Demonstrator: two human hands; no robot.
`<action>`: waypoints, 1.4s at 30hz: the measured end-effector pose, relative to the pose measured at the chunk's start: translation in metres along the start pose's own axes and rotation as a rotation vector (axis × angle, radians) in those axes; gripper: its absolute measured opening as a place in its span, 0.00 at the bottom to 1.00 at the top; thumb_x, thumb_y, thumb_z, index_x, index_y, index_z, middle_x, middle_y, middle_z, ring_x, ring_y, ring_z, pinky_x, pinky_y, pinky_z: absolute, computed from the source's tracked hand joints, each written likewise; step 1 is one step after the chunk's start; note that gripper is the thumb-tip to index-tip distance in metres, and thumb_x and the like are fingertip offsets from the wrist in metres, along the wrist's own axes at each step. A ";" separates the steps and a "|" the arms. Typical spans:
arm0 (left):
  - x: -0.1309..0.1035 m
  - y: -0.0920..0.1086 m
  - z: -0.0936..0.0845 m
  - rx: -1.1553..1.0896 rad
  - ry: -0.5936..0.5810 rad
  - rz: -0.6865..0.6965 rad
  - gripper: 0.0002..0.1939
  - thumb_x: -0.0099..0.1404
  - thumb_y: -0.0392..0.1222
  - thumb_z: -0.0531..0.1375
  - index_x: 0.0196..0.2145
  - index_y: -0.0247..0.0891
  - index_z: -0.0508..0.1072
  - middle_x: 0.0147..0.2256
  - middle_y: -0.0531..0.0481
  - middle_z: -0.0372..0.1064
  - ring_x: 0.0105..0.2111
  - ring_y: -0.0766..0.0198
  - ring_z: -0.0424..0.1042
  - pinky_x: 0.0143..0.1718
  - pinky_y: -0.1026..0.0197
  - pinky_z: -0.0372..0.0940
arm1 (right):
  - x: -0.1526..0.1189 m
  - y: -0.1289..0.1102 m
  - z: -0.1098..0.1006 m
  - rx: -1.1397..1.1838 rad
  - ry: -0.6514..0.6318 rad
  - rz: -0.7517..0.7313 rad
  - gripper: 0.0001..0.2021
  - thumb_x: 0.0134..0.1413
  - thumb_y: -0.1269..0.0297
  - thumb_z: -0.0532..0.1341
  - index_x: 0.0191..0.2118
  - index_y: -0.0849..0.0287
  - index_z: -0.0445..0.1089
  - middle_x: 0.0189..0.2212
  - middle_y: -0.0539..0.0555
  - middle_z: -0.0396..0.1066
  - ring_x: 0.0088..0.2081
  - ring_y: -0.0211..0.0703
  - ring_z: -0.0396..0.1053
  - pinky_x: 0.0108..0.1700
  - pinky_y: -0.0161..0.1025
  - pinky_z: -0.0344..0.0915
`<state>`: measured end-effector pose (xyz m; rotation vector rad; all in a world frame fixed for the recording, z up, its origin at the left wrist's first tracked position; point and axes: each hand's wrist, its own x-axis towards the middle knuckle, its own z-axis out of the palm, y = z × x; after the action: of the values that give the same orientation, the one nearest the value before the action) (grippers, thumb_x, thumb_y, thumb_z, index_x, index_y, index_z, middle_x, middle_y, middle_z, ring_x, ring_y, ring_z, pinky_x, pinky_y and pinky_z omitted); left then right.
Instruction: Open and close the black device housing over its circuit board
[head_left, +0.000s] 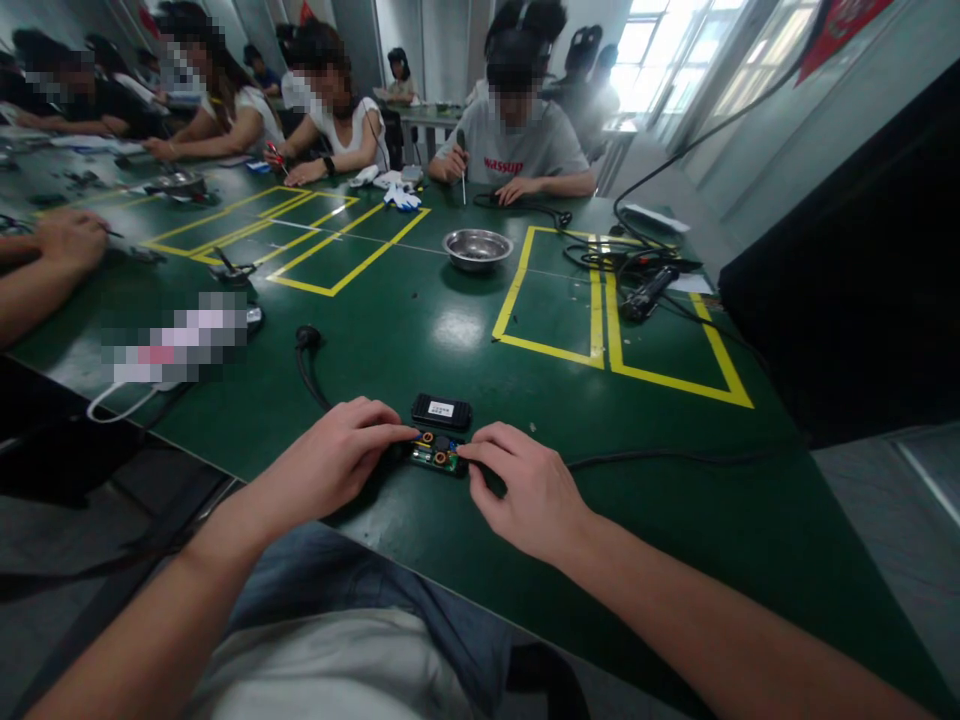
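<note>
An open black case with a circuit board (pixel 436 453) lies on the green table near its front edge, with coils and small parts showing. My left hand (pixel 341 450) touches its left end with an outstretched index finger; the other fingers are curled under. At the right end, my right hand (pixel 525 485) has its index finger against the board, thumb apart below. Just behind the board lies a black cover (pixel 442 411) with a white label. Black cables run off from both ends of the case, partly hidden by my hands.
A metal bowl (pixel 478 250) stands mid-table. Yellow tape (pixel 551 350) marks rectangles. A black plug (pixel 307 338) and a white power strip (pixel 184 345) lie left. Tangled cables and a black tool (pixel 649 293) are at the back right. Other people sit around the table.
</note>
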<state>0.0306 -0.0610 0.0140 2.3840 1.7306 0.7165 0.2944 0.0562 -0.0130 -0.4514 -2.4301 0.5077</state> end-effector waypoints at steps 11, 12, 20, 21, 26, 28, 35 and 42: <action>-0.001 0.002 -0.001 -0.050 -0.038 -0.035 0.24 0.75 0.28 0.56 0.59 0.46 0.82 0.51 0.42 0.78 0.51 0.55 0.77 0.55 0.52 0.76 | 0.001 -0.002 -0.002 -0.028 -0.093 0.053 0.11 0.64 0.74 0.61 0.46 0.55 0.78 0.43 0.57 0.80 0.42 0.49 0.79 0.43 0.46 0.77; 0.000 0.002 -0.002 -0.052 -0.038 -0.033 0.24 0.74 0.28 0.56 0.59 0.45 0.82 0.53 0.42 0.78 0.53 0.54 0.77 0.58 0.50 0.76 | 0.001 -0.002 -0.002 -0.028 -0.098 0.057 0.10 0.64 0.73 0.61 0.46 0.55 0.78 0.43 0.57 0.80 0.43 0.50 0.79 0.44 0.46 0.76; 0.039 -0.003 0.007 -0.077 0.018 -0.134 0.19 0.80 0.42 0.57 0.63 0.42 0.80 0.66 0.38 0.71 0.65 0.48 0.73 0.68 0.41 0.69 | 0.003 -0.003 -0.003 -0.026 -0.084 0.088 0.13 0.61 0.71 0.61 0.51 0.56 0.72 0.41 0.58 0.79 0.41 0.53 0.75 0.44 0.50 0.72; 0.045 -0.005 0.009 -0.084 -0.007 -0.127 0.18 0.80 0.43 0.58 0.62 0.42 0.80 0.65 0.38 0.73 0.64 0.48 0.73 0.68 0.42 0.70 | 0.003 -0.003 -0.003 -0.017 -0.077 0.110 0.15 0.60 0.71 0.61 0.52 0.56 0.71 0.41 0.57 0.78 0.41 0.52 0.74 0.44 0.50 0.72; 0.053 -0.006 0.012 -0.121 -0.047 -0.105 0.16 0.78 0.43 0.62 0.59 0.42 0.81 0.55 0.42 0.81 0.55 0.52 0.79 0.62 0.46 0.74 | 0.003 -0.004 -0.002 0.014 -0.045 0.176 0.20 0.57 0.69 0.61 0.56 0.54 0.65 0.43 0.57 0.74 0.42 0.52 0.73 0.45 0.49 0.71; 0.048 -0.002 0.008 -0.119 0.008 -0.112 0.16 0.79 0.46 0.62 0.58 0.42 0.81 0.55 0.42 0.80 0.54 0.51 0.79 0.61 0.46 0.74 | 0.003 -0.005 -0.002 0.015 -0.037 0.191 0.23 0.57 0.69 0.61 0.59 0.54 0.63 0.44 0.57 0.73 0.43 0.53 0.73 0.45 0.50 0.71; 0.026 0.014 -0.007 -0.249 -0.065 -0.035 0.14 0.79 0.46 0.63 0.58 0.45 0.82 0.54 0.43 0.80 0.54 0.54 0.78 0.57 0.52 0.75 | 0.003 -0.009 -0.003 -0.005 -0.067 0.195 0.27 0.60 0.62 0.65 0.63 0.57 0.64 0.49 0.61 0.73 0.48 0.57 0.74 0.50 0.54 0.72; 0.020 0.013 0.003 -0.272 -0.059 -0.048 0.15 0.78 0.43 0.65 0.59 0.45 0.82 0.55 0.43 0.79 0.54 0.54 0.78 0.59 0.52 0.74 | 0.005 -0.006 -0.003 -0.032 -0.138 0.182 0.12 0.64 0.63 0.69 0.51 0.56 0.75 0.48 0.58 0.76 0.49 0.56 0.75 0.51 0.55 0.70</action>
<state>0.0481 -0.0463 0.0218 2.1525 1.5500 0.8077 0.2912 0.0541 -0.0051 -0.6752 -2.5455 0.5957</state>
